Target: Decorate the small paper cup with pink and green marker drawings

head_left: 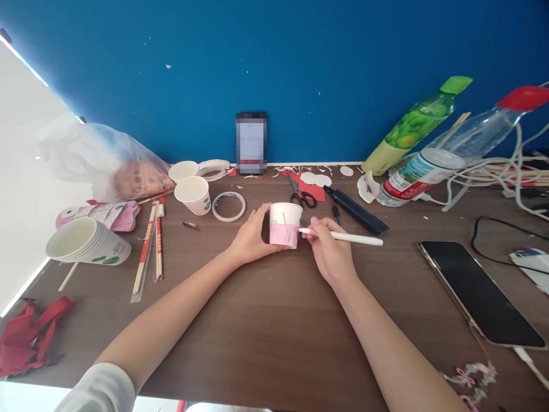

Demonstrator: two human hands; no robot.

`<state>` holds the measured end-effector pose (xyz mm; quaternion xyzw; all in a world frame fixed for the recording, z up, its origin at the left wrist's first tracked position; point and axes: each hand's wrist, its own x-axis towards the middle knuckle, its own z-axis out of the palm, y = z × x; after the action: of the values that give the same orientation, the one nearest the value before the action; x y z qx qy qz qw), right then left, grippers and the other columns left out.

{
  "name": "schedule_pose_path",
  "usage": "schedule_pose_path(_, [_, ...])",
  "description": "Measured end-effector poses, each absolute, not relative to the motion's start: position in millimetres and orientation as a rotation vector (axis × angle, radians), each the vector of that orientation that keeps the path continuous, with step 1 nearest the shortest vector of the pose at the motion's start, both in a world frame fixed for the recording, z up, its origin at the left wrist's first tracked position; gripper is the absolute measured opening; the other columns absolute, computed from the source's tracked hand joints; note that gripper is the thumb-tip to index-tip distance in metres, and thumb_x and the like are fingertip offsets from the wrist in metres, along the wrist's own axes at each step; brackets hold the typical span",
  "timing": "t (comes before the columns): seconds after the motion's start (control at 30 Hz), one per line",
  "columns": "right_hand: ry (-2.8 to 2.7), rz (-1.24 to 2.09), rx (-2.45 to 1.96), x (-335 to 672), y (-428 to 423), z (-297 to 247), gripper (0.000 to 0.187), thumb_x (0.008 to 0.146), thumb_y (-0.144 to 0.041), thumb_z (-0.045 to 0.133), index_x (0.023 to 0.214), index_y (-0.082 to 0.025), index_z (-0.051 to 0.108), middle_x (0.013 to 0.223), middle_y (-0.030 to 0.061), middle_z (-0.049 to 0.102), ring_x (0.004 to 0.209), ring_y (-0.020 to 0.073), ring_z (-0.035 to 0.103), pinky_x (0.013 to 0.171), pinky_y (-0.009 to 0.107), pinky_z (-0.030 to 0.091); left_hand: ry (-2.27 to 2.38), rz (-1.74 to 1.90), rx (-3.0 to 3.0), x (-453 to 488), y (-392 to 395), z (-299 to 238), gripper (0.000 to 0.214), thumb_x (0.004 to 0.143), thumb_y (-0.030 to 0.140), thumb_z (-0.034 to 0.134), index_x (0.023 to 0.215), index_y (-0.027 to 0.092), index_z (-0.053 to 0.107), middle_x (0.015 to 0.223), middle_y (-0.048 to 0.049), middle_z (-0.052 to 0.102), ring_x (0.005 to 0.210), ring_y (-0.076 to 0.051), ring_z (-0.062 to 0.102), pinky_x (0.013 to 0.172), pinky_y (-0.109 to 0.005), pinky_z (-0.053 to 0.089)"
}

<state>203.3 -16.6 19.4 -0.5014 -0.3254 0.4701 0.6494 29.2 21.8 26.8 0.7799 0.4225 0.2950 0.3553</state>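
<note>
A white paper cup (285, 220) stands upright on the brown table (266, 320), its lower half coloured pink. My left hand (250, 236) wraps round the cup's left side and holds it. My right hand (328, 252) is closed on a white marker pen (348, 236) whose pink tip touches the cup's right side, low down.
Black scissors (302, 196), a black marker (355, 210), a tape roll (229, 206) and two more cups (194, 194) lie behind. A cup stack (88, 243) and chopsticks (148, 247) lie left. Two bottles (429, 163) and cables are at right, a phone (478, 292) nearer.
</note>
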Motion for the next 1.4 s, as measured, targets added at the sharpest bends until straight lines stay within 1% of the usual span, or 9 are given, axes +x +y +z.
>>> schedule_pose_path(0.13, [-0.719, 1.067, -1.143, 201.9, -16.3, 20.1, 0.043, 0.062, -0.048, 0.081, 0.049, -0.021, 0.051, 0.054, -0.0039, 0.050, 0.059, 0.0115, 0.050, 0.061, 0.028, 0.044, 1.094, 0.763, 2.016, 29.3, 21.8, 27.0, 0.089, 0.062, 0.037, 0.083, 0.135, 0.022, 0.036, 0.141, -0.0118, 0.048, 0.129, -0.035, 0.047, 0.106, -0.051, 0.040])
schedule_pose_path(0.3, [-0.683, 1.093, -1.115, 201.5, -16.7, 20.1, 0.039, 0.062, -0.044, 0.082, 0.049, -0.021, 0.054, 0.055, -0.0040, 0.052, 0.060, 0.0107, 0.051, 0.063, 0.027, 0.044, 1.103, 0.755, 2.009, 29.9, 21.0, 27.5, 0.088, 0.061, 0.038, 0.084, 0.134, 0.021, 0.036, 0.141, -0.0122, 0.048, 0.128, -0.035, 0.047, 0.106, -0.050, 0.041])
schedule_pose_path(0.43, [-0.681, 1.126, -1.097, 201.7, -16.3, 19.3, 0.040, 0.061, -0.041, 0.083, 0.047, -0.020, 0.053, 0.052, -0.0044, 0.050, 0.058, 0.0095, 0.049, 0.061, 0.025, 0.043, 1.126, 0.743, 1.997, 29.7, 20.7, 27.8, 0.090, 0.061, 0.037, 0.084, 0.135, 0.021, 0.036, 0.141, -0.0130, 0.047, 0.129, -0.036, 0.047, 0.105, -0.051, 0.041])
schedule_pose_path(0.7, [-0.709, 1.105, -1.099, 201.9, -15.1, 18.5, 0.040, 0.066, -0.042, 0.080, 0.050, -0.020, 0.051, 0.055, -0.0044, 0.050, 0.059, 0.0102, 0.050, 0.063, 0.026, 0.045, 1.089, 0.761, 2.016, 29.2, 21.7, 27.6, 0.088, 0.062, 0.037, 0.083, 0.135, 0.022, 0.036, 0.141, -0.0121, 0.048, 0.128, -0.035, 0.047, 0.106, -0.051, 0.040])
schedule_pose_path(0.8, [-0.680, 1.104, -1.098, 201.3, -15.6, 19.5, 0.038, 0.065, -0.042, 0.081, 0.051, -0.020, 0.053, 0.057, -0.0041, 0.052, 0.061, 0.0102, 0.051, 0.064, 0.026, 0.045, 1.089, 0.762, 2.021, 29.4, 21.9, 26.9, 0.088, 0.061, 0.039, 0.083, 0.134, 0.021, 0.037, 0.141, -0.0124, 0.047, 0.128, -0.036, 0.047, 0.106, -0.051, 0.040])
schedule_pose_path(0.93, [-0.688, 1.141, -1.091, 201.4, -16.5, 19.9, 0.040, 0.063, -0.041, 0.082, 0.048, -0.020, 0.051, 0.054, -0.0044, 0.050, 0.059, 0.0101, 0.049, 0.063, 0.026, 0.044, 1.117, 0.749, 2.006, 29.6, 21.9, 25.8, 0.090, 0.061, 0.038, 0.084, 0.135, 0.021, 0.036, 0.142, -0.0130, 0.047, 0.128, -0.036, 0.047, 0.105, -0.051, 0.041])
schedule_pose_path(1.03, [-0.691, 1.124, -1.099, 202.0, -16.7, 19.8, 0.039, 0.064, -0.042, 0.081, 0.050, -0.020, 0.052, 0.056, -0.0042, 0.052, 0.061, 0.0106, 0.050, 0.064, 0.026, 0.044, 1.112, 0.751, 2.011, 29.6, 21.8, 25.4, 0.092, 0.061, 0.037, 0.084, 0.136, 0.021, 0.035, 0.142, -0.0126, 0.047, 0.129, -0.035, 0.047, 0.106, -0.050, 0.040])
schedule_pose_path(1.2, [-0.730, 1.153, -1.092, 202.3, -17.0, 19.8, 0.041, 0.064, -0.039, 0.081, 0.046, -0.020, 0.049, 0.051, -0.0043, 0.049, 0.057, 0.0103, 0.049, 0.064, 0.027, 0.044, 1.135, 0.731, 1.988, 30.0, 21.2, 27.1, 0.094, 0.060, 0.038, 0.085, 0.137, 0.019, 0.035, 0.144, -0.0138, 0.046, 0.131, -0.036, 0.045, 0.107, -0.050, 0.039])
schedule_pose_path(1.4, [-0.730, 1.182, -1.079, 200.1, -17.5, 20.4, 0.041, 0.066, -0.038, 0.079, 0.046, -0.020, 0.048, 0.050, -0.0043, 0.048, 0.057, 0.0104, 0.048, 0.063, 0.027, 0.043, 1.119, 0.743, 1.992, 29.9, 21.4, 27.9, 0.092, 0.060, 0.039, 0.084, 0.136, 0.021, 0.036, 0.142, -0.0130, 0.048, 0.129, -0.036, 0.047, 0.105, -0.051, 0.041])
